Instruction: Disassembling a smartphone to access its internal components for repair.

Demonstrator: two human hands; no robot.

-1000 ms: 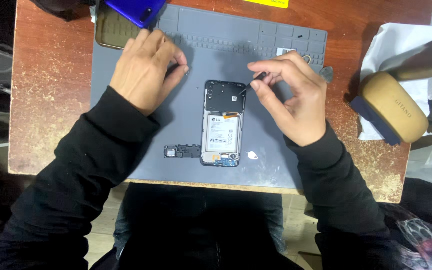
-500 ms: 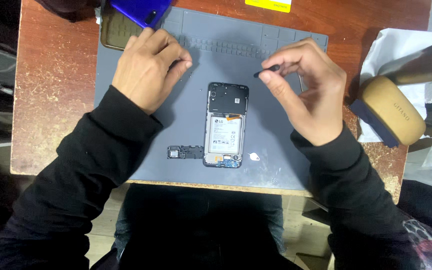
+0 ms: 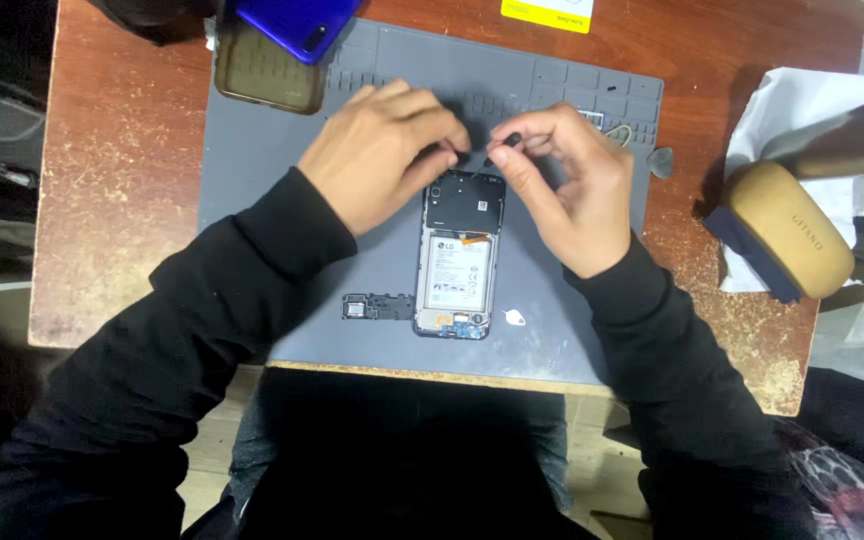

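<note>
1. Nearest to the person, at the near edge of the grey rubber work mat [image 3: 252, 200], lies a small black rectangular plastic cover piece [image 3: 380, 307], just left of the bottom end of the phone.
2. A tiny white flat piece [image 3: 515, 318] lies on the mat just right of the bottom end of the phone.
3. The opened black smartphone with its back cover off [image 3: 460, 255] lies flat in the middle of the mat, with its long side pointing away from the person. Its white-labelled battery and the black top part are visible.
4. The left hand [image 3: 377, 165] rests at the top left corner of the phone. Its fingers are curled and the fingertips touch the top edge; I cannot tell if its grip holds something.
5. The right hand [image 3: 562, 185] is over the top right corner. Its grip is closed, thumb and forefinger pinching a thin black tool [image 3: 502, 148] whose tip points to the top edge of the phone.
6. More far, on the brown wooden bench [image 3: 112, 200], a blue phone back cover [image 3: 297, 22] lies over a clear dark phone case [image 3: 262, 75].
7. At right, a tan oval case [image 3: 787, 235] lies on white paper [image 3: 792, 100].
</note>
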